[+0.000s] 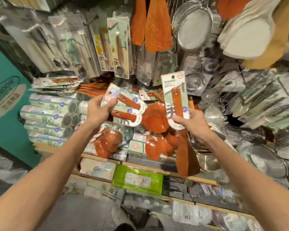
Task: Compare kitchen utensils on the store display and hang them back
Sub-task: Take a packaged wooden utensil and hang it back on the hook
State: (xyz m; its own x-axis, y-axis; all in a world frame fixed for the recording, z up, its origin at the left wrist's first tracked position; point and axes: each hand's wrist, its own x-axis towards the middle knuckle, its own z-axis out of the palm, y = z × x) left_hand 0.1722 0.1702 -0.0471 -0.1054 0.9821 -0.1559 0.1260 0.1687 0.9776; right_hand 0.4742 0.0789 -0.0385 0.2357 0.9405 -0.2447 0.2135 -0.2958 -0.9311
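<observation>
My right hand (190,124) grips a carded wooden turner (175,97); the card points up and its brown blade hangs down below the hand. My left hand (99,108) pinches the card top of a wooden spoon pack (123,104) that lies among other wooden spoons (153,120) on the display. Both hands are in front of the shelf at about the same height, some way apart.
Carded spoons (120,47) and orange wooden turners (154,25) hang above on the rack. Metal strainers (193,24) hang at upper right, with more steel ware (267,157) at right. Rolled packs (47,114) lie stacked at left. A green box (137,179) sits on the lower shelf.
</observation>
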